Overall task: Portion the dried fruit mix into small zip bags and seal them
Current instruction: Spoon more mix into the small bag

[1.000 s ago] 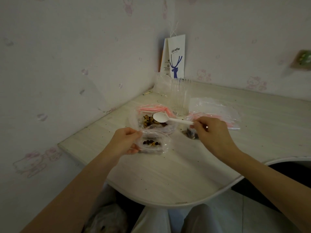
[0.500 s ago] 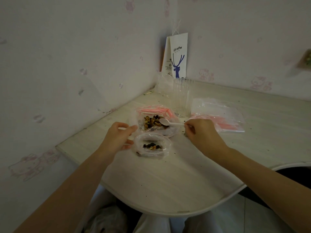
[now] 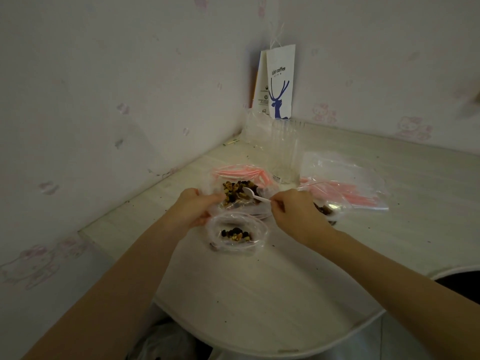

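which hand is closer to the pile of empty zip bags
Right. The right hand, holding the spoon, is just left of the pile; the left hand is farther left, holding the fruit bag.

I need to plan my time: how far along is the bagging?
Done: the bag on the right, behind the right hand, already holds fruit; whether sealed, I cannot tell. In hand: the spoon dips into the big bag, steadied by the left hand; the small bag in front holds a little and lies open. Left: fill, seal, then the empty bags.
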